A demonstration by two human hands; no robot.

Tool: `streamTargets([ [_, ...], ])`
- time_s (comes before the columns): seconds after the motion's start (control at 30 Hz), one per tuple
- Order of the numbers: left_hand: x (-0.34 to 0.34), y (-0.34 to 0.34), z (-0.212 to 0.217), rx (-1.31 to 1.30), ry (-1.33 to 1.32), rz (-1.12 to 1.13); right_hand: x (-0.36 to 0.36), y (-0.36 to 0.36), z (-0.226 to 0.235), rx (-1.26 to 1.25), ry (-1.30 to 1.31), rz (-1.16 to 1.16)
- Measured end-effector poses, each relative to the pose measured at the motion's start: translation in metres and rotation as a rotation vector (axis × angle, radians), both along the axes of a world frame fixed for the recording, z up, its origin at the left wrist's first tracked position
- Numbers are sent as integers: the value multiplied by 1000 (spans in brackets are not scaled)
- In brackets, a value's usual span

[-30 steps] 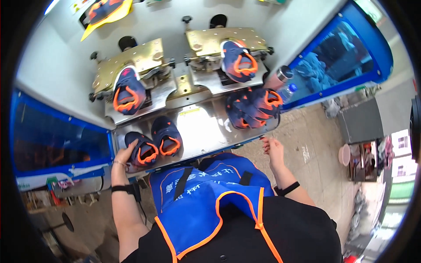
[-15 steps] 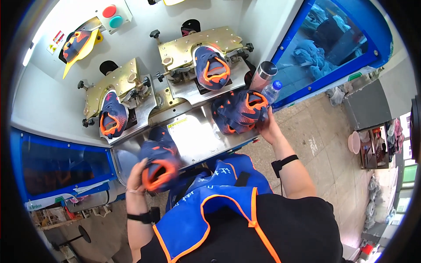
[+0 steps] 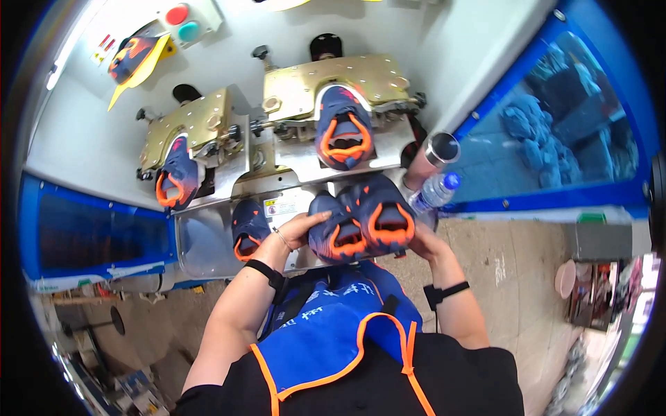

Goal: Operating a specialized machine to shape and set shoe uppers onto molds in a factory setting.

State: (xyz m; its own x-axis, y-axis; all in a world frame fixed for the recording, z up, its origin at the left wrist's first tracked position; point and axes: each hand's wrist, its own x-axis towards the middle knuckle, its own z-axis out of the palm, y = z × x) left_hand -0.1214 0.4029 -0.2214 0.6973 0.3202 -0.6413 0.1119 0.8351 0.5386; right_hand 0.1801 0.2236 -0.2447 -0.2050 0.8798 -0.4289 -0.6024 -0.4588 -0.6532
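Two navy shoe uppers with orange collars sit side by side at the front of the metal ledge, the left one (image 3: 337,232) touching the right one (image 3: 386,218). My left hand (image 3: 304,229) grips the left upper by its side. Around the outer side of the right upper, my right hand (image 3: 426,243) is closed, its fingertips partly hidden behind it. Another navy upper (image 3: 250,225) lies on the ledge left of my left hand. Behind, one upper (image 3: 343,132) is seated in the right machine station and one (image 3: 177,173) in the left station.
Right of the uppers stand a metal flask (image 3: 430,159) and a blue-capped plastic bottle (image 3: 438,190). Brass clamp plates (image 3: 333,80) with black knobs rise behind. A red and green button box (image 3: 187,22) and a yellow-edged upper (image 3: 132,62) are on the back wall. Blue-framed windows (image 3: 555,125) flank the ledge.
My left hand has moved right, from an upper near the ledge's left end to the uppers by my right hand. Those uppers have come closer to me. My head view has shifted.
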Motion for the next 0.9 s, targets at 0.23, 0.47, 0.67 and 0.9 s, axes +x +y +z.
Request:
streamTargets([
  [0.23,-51,-48,13,103,-144,139,-27,19,24,254,-299,303],
  [0.47,-119,-111,44,262,-64,399,-106,67,86,246,-339,573],
  [0.67,-160,-194,70,393,86,673,-146,76,153,248,-344,860],
  [0.9,-186,-321,80,450,229,1049,-231,71,183,332,-437,1453],
])
